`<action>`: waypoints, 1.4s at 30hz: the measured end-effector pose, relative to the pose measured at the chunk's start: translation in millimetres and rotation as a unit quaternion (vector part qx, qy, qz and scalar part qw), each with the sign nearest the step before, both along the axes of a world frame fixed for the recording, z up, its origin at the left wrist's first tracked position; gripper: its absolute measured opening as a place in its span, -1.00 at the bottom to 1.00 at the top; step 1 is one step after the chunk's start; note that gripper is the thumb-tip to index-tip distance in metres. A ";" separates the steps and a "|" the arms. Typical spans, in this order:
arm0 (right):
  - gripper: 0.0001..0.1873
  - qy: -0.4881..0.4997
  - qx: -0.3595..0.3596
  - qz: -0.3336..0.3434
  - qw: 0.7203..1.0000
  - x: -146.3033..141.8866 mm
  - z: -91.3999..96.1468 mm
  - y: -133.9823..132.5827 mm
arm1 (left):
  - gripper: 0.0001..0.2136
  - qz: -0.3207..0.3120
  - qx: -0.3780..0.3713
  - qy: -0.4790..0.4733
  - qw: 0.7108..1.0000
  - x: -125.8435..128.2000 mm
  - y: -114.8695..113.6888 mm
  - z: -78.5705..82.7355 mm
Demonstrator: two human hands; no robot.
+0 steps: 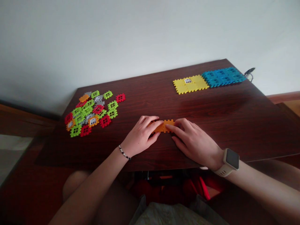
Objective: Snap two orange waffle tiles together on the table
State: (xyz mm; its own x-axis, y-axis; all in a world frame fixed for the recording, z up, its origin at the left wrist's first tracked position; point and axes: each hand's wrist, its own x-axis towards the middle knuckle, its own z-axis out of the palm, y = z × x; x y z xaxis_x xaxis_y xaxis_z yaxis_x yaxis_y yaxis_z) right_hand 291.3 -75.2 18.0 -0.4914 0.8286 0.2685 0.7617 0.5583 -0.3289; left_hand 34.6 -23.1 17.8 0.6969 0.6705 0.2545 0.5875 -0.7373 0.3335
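Two orange interlocking tiles [168, 122] lie side by side on the dark table in front of me, their toothed edges meeting at a seam. My left hand [142, 132] grips the left tile, thumb at its near edge and fingers over its top and far side. Fingers of my right hand [193, 137] are bent around the right tile, with one fingertip pressing on its face near the seam. Both hands cover the outer ends of the tiles, so those edges are hidden.
A loose pile of green, red, grey and orange window tiles [87, 110] lies at the table's left. Toward the back right, a joined yellow panel [195, 85] with one white window touches a stack of blue panels [222, 77]. A dark object with a wire [249, 72] sits at the right edge.
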 end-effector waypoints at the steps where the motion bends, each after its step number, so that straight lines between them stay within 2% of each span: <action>1: -0.55 0.001 0.000 -0.001 1.000 0.1 -0.3 0.0 | -0.59 0.000 0.000 -0.001 1.000 0.3 -0.1 0.2; 19: -0.57 -0.002 0.019 0.005 1.000 0.2 -0.7 0.2 | -0.60 0.000 0.012 -0.003 1.000 1.1 0.4 0.0; 42: -0.57 0.009 0.005 0.003 1.000 0.4 -2.4 1.6 | -0.60 -0.001 0.019 -0.003 1.000 1.4 1.2 -1.0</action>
State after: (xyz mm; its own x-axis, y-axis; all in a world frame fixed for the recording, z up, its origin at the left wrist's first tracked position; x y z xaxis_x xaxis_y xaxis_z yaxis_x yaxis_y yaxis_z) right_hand 291.7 -73.5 15.6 -0.4914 0.8231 0.2847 0.7525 0.5658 -0.3370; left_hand 36.0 -21.9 16.7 0.6963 0.6596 0.2831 0.5848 -0.7500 0.3091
